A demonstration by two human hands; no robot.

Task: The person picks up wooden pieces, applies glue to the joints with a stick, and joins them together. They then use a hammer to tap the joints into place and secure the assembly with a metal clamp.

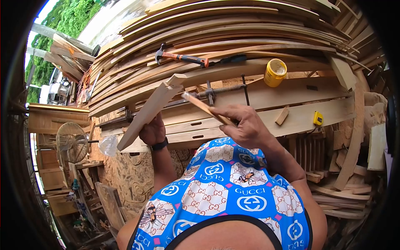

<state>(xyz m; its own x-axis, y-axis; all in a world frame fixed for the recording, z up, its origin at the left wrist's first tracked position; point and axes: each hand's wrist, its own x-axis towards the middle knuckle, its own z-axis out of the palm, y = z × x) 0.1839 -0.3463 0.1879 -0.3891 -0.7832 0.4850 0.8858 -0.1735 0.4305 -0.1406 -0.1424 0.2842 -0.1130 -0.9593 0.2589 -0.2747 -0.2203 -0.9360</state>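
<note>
My left hand (153, 132) grips a long pale wooden piece (148, 111) from below and holds it tilted up to the right, its notched end near the clamp. My right hand (246, 125) pinches a thin wooden stick (204, 107) whose tip points at that notched end. Both hands hover above the wooden workbench (300, 118).
A bar clamp (221, 89) lies on the workbench planks. An orange-handled hammer (180, 57) rests on stacked curved boards (216, 29). A yellow glue jar (275, 72), a yellow tape measure (318, 118) and a small wood block (282, 116) sit to the right. A fan (71, 141) stands at the left.
</note>
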